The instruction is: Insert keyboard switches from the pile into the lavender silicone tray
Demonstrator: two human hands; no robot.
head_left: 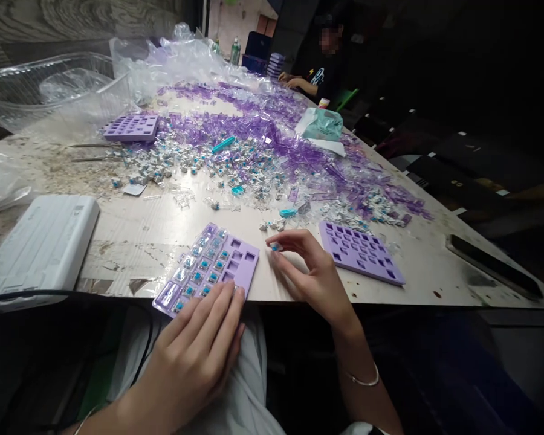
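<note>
A light purple tray with square holes point(247, 260) lies at the table's front edge, its near corner reaching past it. Clear plates fitted with blue-stemmed keyboard switches point(204, 266) cover its left part; several bare holes show on the right. My left hand point(204, 329) grips the near side of this tray, fingers laid over the top; the thumb is partly hidden. Just right of the tray, my right hand point(306, 272) is closed in a pinch on a small keyboard switch point(276, 246) with a blue stem, above the table.
Another purple tray point(360, 251) and a dark phone-like slab point(494, 266) lie to the right. A white box point(40, 241) stands left. Loose switches point(163, 160) and purple plates point(263, 130) heap behind, near a clear bin point(72, 90). A person point(317, 66) sits far back.
</note>
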